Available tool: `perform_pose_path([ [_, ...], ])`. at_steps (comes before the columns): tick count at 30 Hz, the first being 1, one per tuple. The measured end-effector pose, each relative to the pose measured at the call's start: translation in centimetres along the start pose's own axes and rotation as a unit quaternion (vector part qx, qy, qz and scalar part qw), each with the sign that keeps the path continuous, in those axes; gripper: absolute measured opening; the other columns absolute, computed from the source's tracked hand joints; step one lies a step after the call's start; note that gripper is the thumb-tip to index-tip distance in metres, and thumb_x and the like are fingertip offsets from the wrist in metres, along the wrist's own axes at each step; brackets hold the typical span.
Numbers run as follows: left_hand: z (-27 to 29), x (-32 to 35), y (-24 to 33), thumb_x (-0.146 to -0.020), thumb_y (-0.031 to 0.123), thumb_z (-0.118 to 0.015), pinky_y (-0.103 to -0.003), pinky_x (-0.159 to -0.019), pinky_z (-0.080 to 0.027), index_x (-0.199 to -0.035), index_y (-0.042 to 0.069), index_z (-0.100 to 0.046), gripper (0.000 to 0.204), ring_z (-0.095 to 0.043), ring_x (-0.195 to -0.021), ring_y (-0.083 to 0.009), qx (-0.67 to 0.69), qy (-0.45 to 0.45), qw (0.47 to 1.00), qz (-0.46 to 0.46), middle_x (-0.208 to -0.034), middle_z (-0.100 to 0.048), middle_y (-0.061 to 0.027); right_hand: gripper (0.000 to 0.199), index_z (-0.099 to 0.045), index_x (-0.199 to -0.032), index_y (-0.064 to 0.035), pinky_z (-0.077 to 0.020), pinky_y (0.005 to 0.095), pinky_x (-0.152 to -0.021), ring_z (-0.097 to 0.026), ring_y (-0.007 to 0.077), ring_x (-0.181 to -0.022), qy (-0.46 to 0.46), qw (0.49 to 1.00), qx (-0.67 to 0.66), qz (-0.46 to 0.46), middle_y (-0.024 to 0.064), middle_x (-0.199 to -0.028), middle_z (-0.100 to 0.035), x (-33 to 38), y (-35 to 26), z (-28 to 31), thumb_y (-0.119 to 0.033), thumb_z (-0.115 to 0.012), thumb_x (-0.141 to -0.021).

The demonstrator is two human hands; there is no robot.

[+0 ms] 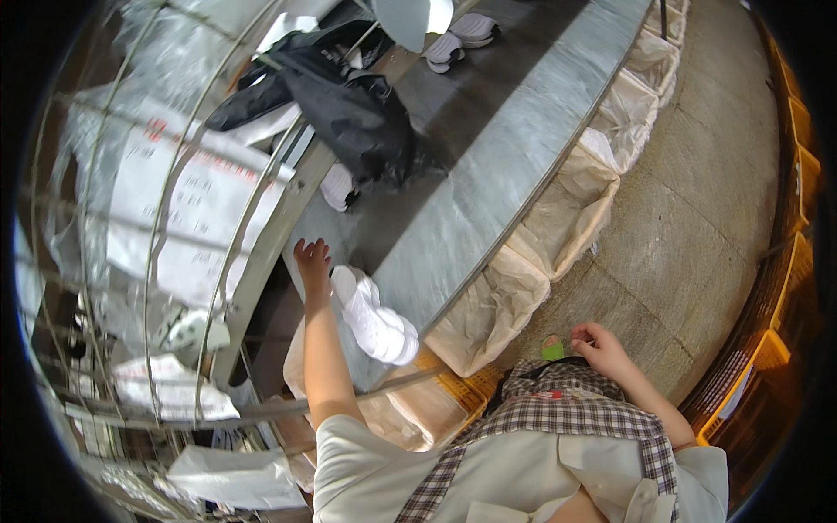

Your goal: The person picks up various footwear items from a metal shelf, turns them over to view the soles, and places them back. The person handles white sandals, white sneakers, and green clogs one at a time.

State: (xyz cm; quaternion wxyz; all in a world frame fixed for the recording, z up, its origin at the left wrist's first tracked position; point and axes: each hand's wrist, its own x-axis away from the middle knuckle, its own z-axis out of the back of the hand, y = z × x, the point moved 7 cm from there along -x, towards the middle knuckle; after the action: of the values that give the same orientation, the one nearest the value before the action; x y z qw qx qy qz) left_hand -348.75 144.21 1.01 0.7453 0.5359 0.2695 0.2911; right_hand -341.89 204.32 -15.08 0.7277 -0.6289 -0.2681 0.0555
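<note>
A small stack of white clogs (pixel 377 321) with holed uppers lies at the near end of the long grey metal work surface (pixel 506 166). My left hand (pixel 312 260) is just left of the clogs, over the surface's edge. Its fingers are bent and apart, with nothing visible in them. My right hand (pixel 602 349) hangs at my right side by the checked apron (pixel 567 410). Its fingers are loosely bent, apart from the thumb, and no object shows in it. Farther along sits a white-and-black shoe (pixel 338 186), partly under a black plastic bag (pixel 357 113).
A wire rack (pixel 153 261) with a paper sheet (pixel 196 200) and clear plastic stands at left. Cloth-lined bins (pixel 493 305) line the surface's right side. Yellow crates (pixel 776 349) stand at far right. More white-and-black shoes (pixel 458 44) lie at the far end.
</note>
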Motion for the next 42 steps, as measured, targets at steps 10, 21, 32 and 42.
perform_pose_path([
  [10,-14.8,-17.5,-10.6,-0.090,0.026,-0.055,-0.038,-0.081,-0.050,-0.123,0.004,-0.050,0.040,-0.055,-0.103,-0.0276,0.343,-0.042,0.913,0.214,-0.121,-0.054,-0.0126,0.025,-0.060,-0.096,-0.0002,-0.0482,0.0381,-0.072,-0.059,0.0313,-0.081,0.138,0.983,0.114,-0.046,0.0174,-0.089,-0.060,1.7,0.3,1.0,-0.017,-0.064,-0.078],
  [21,-15.9,-0.8,1.6,-0.090,0.018,-0.055,-0.039,-0.078,-0.054,-0.112,0.002,-0.054,0.027,-0.060,-0.092,-0.0311,0.429,-0.067,0.854,0.286,-0.109,-0.059,-0.0146,0.031,-0.058,-0.103,-0.0017,-0.0489,0.0386,-0.077,-0.061,0.0315,-0.086,0.032,0.979,0.200,0.013,0.0175,-0.092,-0.062,-0.5,-2.5,5.0,-0.021,-0.063,-0.080],
  [32,-28.9,44.4,11.1,-0.081,0.006,-0.064,-0.039,-0.089,-0.046,-0.136,0.016,-0.036,0.063,-0.051,-0.110,-0.0223,0.284,-0.391,0.780,0.399,-0.127,-0.048,-0.0058,0.082,-0.012,-0.145,-0.0118,-0.0341,0.0411,-0.105,-0.041,0.0256,-0.125,-0.128,0.817,-0.495,0.266,0.0097,-0.142,-0.034,-1.4,-10.8,9.4,-0.065,-0.035,-0.088],
  [42,-36.9,48.5,12.5,-0.085,0.014,-0.064,-0.034,-0.098,-0.038,-0.135,0.003,-0.035,0.059,-0.046,-0.118,-0.0208,0.132,-0.486,0.854,0.126,-0.125,-0.049,-0.0120,0.057,-0.027,-0.138,-0.0079,-0.0445,0.0414,-0.096,-0.054,0.0258,-0.113,-0.120,0.787,-0.589,0.136,0.0136,-0.127,-0.049,5.5,-9.0,16.2,-0.028,-0.045,-0.088],
])
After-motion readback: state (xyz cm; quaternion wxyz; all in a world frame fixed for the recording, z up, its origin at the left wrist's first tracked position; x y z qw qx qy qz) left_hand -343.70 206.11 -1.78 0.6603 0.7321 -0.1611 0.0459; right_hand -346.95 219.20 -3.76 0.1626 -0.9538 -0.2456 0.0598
